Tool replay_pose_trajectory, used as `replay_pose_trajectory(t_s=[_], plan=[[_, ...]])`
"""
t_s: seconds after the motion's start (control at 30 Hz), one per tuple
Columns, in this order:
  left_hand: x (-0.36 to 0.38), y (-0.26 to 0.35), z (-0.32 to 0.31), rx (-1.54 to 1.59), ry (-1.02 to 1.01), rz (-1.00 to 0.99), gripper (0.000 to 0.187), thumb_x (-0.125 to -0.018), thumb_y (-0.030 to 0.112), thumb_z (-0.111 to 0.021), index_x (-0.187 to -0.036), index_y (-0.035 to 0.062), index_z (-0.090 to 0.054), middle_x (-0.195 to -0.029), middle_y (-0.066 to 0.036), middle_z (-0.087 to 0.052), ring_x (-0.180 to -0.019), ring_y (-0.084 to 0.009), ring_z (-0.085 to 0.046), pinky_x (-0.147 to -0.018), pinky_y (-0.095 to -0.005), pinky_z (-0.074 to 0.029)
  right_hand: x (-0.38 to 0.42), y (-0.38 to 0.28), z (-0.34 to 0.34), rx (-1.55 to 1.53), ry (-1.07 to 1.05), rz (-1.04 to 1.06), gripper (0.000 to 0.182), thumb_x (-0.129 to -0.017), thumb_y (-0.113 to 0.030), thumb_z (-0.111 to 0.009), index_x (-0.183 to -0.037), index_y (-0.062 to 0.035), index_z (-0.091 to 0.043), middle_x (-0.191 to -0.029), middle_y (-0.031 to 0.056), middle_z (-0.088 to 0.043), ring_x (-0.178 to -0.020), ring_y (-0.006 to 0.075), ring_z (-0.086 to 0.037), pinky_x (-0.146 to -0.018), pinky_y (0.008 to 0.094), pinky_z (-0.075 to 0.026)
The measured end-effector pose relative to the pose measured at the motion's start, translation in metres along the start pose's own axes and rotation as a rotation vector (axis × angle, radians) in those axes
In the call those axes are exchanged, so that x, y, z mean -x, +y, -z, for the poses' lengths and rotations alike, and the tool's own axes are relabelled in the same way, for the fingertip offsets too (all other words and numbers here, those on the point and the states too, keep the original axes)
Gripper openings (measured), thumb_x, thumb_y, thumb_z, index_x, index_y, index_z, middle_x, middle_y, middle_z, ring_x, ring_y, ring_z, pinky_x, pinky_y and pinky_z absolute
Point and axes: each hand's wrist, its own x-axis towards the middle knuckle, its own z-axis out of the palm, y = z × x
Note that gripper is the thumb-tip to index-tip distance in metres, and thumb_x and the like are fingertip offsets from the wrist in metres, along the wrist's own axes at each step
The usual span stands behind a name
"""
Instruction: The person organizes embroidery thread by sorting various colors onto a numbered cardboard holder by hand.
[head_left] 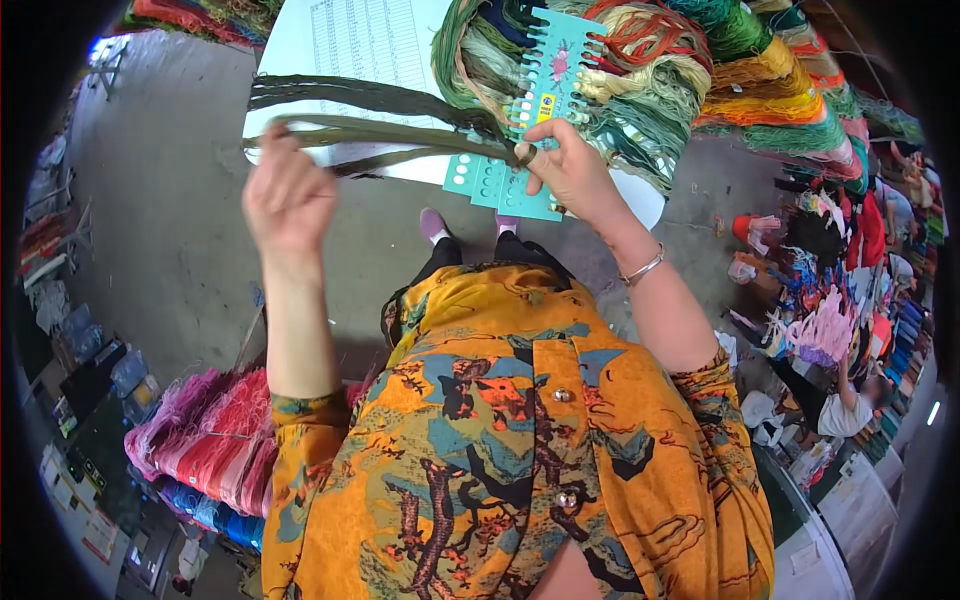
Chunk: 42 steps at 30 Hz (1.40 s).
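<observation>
My left hand (288,195), slightly blurred by motion, is raised on the left with its fingers closed on one end of an olive thread strand (390,130). The strand runs across to my right hand (575,172), whose thumb and finger pinch the dark thread bundle at the edge of a teal thread card (545,95). More dark brown thread (350,95) trails leftward over the white table. Notches line both sides of the card, which carries a flower picture and a yellow label. Further teal cards (475,180) with round holes lie partly under it.
A printed sheet (365,45) lies on the white table (415,165). Green, cream and red thread skeins (645,90) are heaped around the card. Orange and yellow hanks (765,80) hang at right, pink and red ones (215,440) at lower left. Another person (850,410) is at far right.
</observation>
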Motion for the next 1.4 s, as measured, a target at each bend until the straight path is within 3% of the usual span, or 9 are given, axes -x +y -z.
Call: replay_pose_trajectory(t_s=[0.1,0.23,0.33,0.47,0.57,0.8,0.97,1.2,1.4], plan=[[0.013,0.04,-0.001,0.028,-0.044,-0.298,0.02,-0.1,0.007,-0.039,-0.101,-0.0033,-0.056,-0.053,0.003,-0.038,-0.042,-0.0053,-0.036,-0.042,-0.0201,-0.027,0.0,0.003,0.0,0.032,0.013,0.027,0.032,-0.089,-0.027,-0.063,-0.11,-0.0064,-0.05,-0.066,0.0034,-0.066,-0.061,0.0096,-0.06,-0.057,0.025,-0.044],[0.018,0.015,0.007,-0.261,0.154,-0.176,0.011,-0.099,0.011,-0.049,-0.104,0.0039,-0.055,-0.066,0.004,-0.037,-0.053,-0.0062,-0.034,-0.049,-0.0195,-0.03,0.006,0.013,-0.006,0.019,0.047,0.143,0.027,-0.084,-0.013,-0.061,-0.108,-0.0044,-0.053,-0.065,0.0035,-0.064,-0.062,0.0105,-0.061,-0.059,0.0264,-0.045],[0.013,-0.036,0.003,-1.18,0.407,-0.145,0.006,-0.09,0.014,-0.063,-0.094,0.0097,-0.065,-0.082,0.001,-0.058,-0.06,-0.0055,-0.045,-0.052,-0.0212,-0.035,0.015,-0.002,-0.012,0.254,0.151,0.283,0.022,-0.08,-0.008,-0.06,-0.102,-0.0045,-0.057,-0.074,0.0062,-0.062,-0.064,0.0189,-0.062,-0.06,0.0324,-0.049],[0.004,-0.073,0.027,-2.056,-0.039,-0.246,0.021,-0.081,0.005,-0.068,-0.101,0.0093,-0.065,-0.087,-0.005,-0.06,-0.073,-0.0177,-0.058,-0.063,-0.0333,-0.048,0.007,0.001,-0.019,0.615,0.286,0.55,0.018,-0.079,-0.008,-0.061,-0.096,-0.0062,-0.059,-0.084,0.0092,-0.06,-0.068,0.0281,-0.062,-0.06,0.0391,-0.051],[-0.001,-0.09,0.033,-2.325,-0.011,-0.221,0.021,-0.081,0.009,-0.067,-0.102,0.0124,-0.063,-0.097,-0.014,-0.055,-0.081,-0.0342,-0.063,-0.066,-0.0442,-0.051,-0.004,0.011,-0.024,0.726,0.265,0.546,0.015,-0.079,-0.01,-0.062,-0.093,-0.0066,-0.06,-0.084,0.0101,-0.06,-0.068,0.0308,-0.061,-0.059,0.0404,-0.051],[-0.01,-0.1,0.039,-2.393,-0.097,-0.34,0.013,-0.083,0.01,-0.064,-0.096,0.0118,-0.061,-0.094,-0.012,-0.055,-0.076,-0.035,-0.063,-0.061,-0.0444,-0.051,-0.006,0.022,-0.012,0.078,0.132,0.356,0.008,-0.081,0.0,-0.058,-0.088,-0.0037,-0.056,-0.077,0.0005,-0.058,-0.057,0.0053,-0.048,-0.052,0.022,-0.04],[-0.019,-0.109,0.034,-2.317,-0.224,-0.225,0.009,-0.087,0.008,-0.056,-0.096,0.0086,-0.053,-0.086,-0.013,-0.063,-0.077,-0.0348,-0.064,-0.062,-0.0444,-0.05,-0.003,0.015,-0.004,-0.412,0.032,0.156,0.005,-0.089,-0.001,-0.051,-0.093,-0.0041,-0.051,-0.076,0.0007,-0.056,-0.062,0.0048,-0.05,-0.055,0.0192,-0.041],[-0.028,-0.077,0.014,-2.227,-0.277,0.131,0.009,-0.089,0.011,-0.055,-0.096,0.0055,-0.056,-0.087,-0.017,-0.063,-0.083,-0.0347,-0.062,-0.069,-0.0424,-0.049,-0.004,0.02,-0.014,0.16,0.176,0.299,0.006,-0.08,-0.006,-0.056,-0.086,-0.0057,-0.053,-0.071,0.0047,-0.059,-0.057,0.0142,-0.055,-0.053,0.0305,-0.043],[-0.012,0.012,-0.006,-2.02,-0.095,0.207,0.008,-0.091,0.012,-0.061,-0.092,0.0039,-0.06,-0.076,0.001,-0.056,-0.075,-0.01,-0.05,-0.07,-0.0282,-0.046,0.0,0.01,-0.025,0.429,0.268,0.448,0.024,-0.074,-0.02,-0.069,-0.093,-0.0079,-0.058,-0.083,0.0063,-0.063,-0.067,0.0247,-0.063,-0.06,0.0364,-0.05]])
